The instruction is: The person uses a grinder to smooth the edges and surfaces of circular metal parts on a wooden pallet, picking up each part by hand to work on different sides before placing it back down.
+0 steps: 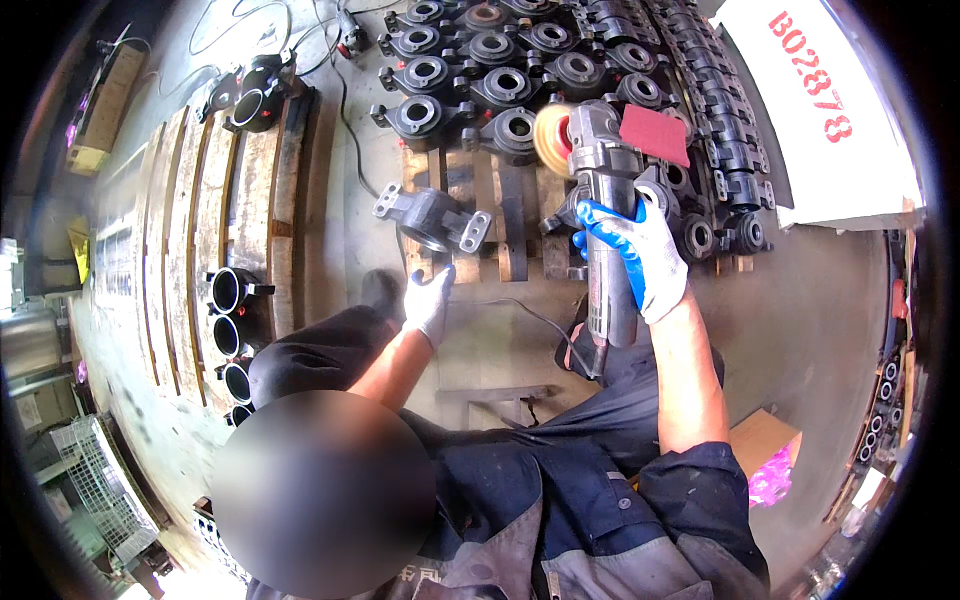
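Right hand gripping a long grey-black power grinder (pixel 607 250), left hand just below a grey metal ring bracket.
The right hand (pixel 650 260), in a white-and-blue glove, wraps its fingers around the grinder's barrel; a round tan disc (pixel 552 141) sits at its head. The bracket (pixel 428 212), tilted, has two drilled lugs and lies just beyond the left hand's (pixel 427 303) fingertips; I cannot tell whether those fingers grip it.

An industrial workshop is indicated by metal castings (pixel 578 72) in far rows, a wooden pallet (pixel 250 205) at left and a handheld grinder (pixel 606 270).
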`<state>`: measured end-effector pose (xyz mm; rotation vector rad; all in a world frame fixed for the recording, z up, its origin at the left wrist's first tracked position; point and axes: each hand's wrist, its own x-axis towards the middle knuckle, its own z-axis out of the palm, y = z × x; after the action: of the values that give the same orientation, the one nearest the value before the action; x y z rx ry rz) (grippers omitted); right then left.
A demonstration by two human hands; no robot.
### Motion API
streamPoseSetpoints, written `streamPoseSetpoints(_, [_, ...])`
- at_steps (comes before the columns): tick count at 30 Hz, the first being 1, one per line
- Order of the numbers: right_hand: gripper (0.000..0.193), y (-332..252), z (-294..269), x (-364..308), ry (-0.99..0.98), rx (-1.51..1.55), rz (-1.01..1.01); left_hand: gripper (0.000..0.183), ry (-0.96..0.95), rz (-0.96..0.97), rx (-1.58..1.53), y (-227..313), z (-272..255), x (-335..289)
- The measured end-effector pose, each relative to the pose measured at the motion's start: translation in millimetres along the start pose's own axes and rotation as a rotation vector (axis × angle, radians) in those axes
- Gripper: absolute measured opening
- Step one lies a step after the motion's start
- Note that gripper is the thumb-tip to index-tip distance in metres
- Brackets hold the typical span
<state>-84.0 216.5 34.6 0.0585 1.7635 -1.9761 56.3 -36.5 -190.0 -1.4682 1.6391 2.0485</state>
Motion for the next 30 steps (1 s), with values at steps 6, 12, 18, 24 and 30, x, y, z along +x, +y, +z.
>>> streamPoseSetpoints(6, [0.034, -14.4, -4.8, -12.4, 0.017, 0.138, -0.023, 0.035, 0.169, 0.185, -0.270, 3.4, 8.7, 42.8])
streamPoseSetpoints(12, [0.039, -18.5, -12.6, -17.2, 0.050, 0.139, -0.030, 0.072, 0.439, 0.259, -0.311, 28.2, 29.5, 56.7])
streamPoseSetpoints(18, [0.042, -18.8, -23.9, -21.7, 0.068, 0.157, -0.030, 0.102, 0.564, 0.080, 0.240, 144.6, 68.7, -12.0])
streamPoseSetpoints(24, [0.043, -20.1, -30.5, -22.9, 0.097, 0.174, -0.038, 0.074, 0.448, -0.019, 0.274, 137.4, 86.9, 73.8])
streamPoseSetpoints(30, [0.042, -12.7, -36.6, -24.7, 0.115, 0.200, 0.002, 0.081, 0.866, -0.112, 0.747, 119.6, 107.6, 95.7])
